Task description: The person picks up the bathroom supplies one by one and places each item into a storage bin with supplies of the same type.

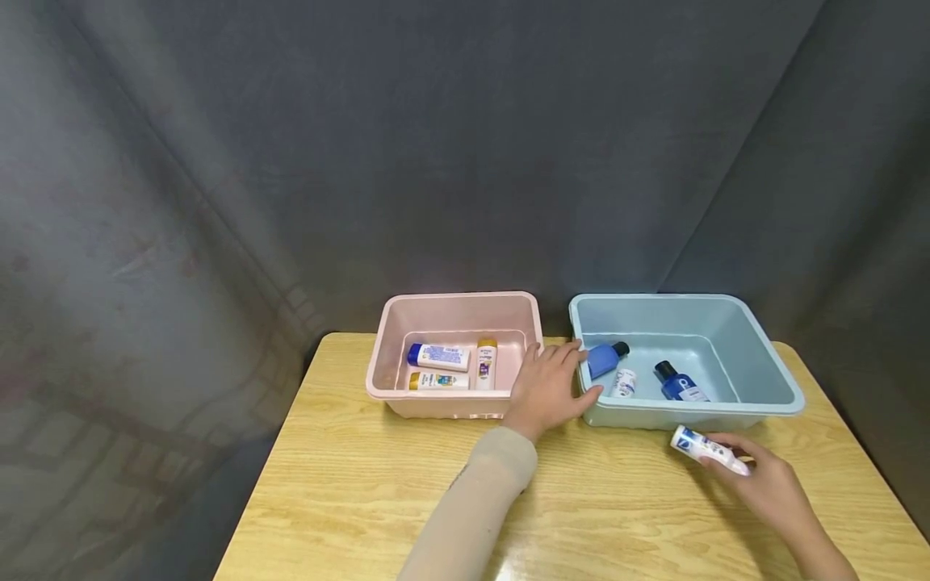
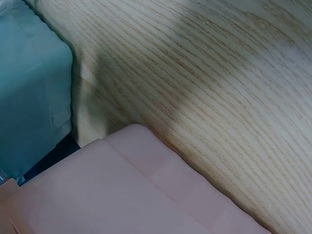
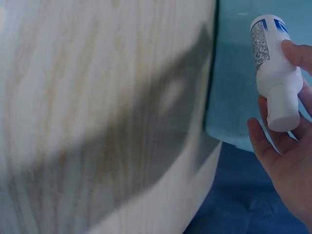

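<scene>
My right hand (image 1: 766, 484) pinches a small white bottle with blue print (image 1: 699, 445) between thumb and fingers, in front of the light blue bin (image 1: 751, 363). In the right wrist view, the cap of the bottle (image 3: 277, 63) points down toward the palm. My left hand (image 1: 545, 389) rests with spread fingers at the adjoining rims of the pink bin (image 1: 465, 313) and the blue one. Inside the blue bin lie two blue bottles with black caps (image 1: 681, 386) and a white container (image 1: 624, 383), partly hidden by the front rim.
In the pink bin lie a white bottle with a blue cap (image 1: 445, 357) and two yellow-capped bottles (image 1: 486, 367). Both bins stand side by side at the back of the wooden table (image 1: 349, 484). A grey curtain (image 1: 465, 145) hangs behind them.
</scene>
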The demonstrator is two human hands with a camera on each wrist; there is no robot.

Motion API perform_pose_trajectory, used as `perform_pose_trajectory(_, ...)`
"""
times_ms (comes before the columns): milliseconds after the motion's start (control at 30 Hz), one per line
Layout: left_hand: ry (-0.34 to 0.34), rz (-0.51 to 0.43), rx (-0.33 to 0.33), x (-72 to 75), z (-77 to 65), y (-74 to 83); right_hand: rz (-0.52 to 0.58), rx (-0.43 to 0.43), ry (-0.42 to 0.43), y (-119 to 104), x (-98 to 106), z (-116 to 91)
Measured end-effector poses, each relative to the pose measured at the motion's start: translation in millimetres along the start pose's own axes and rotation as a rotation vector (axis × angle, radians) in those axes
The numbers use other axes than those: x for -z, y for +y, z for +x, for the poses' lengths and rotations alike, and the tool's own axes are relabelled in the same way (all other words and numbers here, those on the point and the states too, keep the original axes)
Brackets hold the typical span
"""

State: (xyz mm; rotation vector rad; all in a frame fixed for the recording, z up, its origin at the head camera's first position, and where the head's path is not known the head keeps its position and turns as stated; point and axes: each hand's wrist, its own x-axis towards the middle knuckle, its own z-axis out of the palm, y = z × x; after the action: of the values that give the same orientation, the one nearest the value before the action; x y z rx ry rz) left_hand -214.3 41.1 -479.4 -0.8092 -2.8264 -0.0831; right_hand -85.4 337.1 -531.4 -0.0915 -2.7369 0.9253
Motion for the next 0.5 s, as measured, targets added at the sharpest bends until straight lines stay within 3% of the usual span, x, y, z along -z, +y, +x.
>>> perform_pose_trajectory(267,0.013,0.003,-0.005,-1.8,-0.6,-0.4,0.006,0.040,0.033,-12,8,1)
perform_pose_trajectory(500,0.012,0.008,-0.010,-2.2,-0.7,-0.6,-0.041,-0.003,-0.015,-20,16,1)
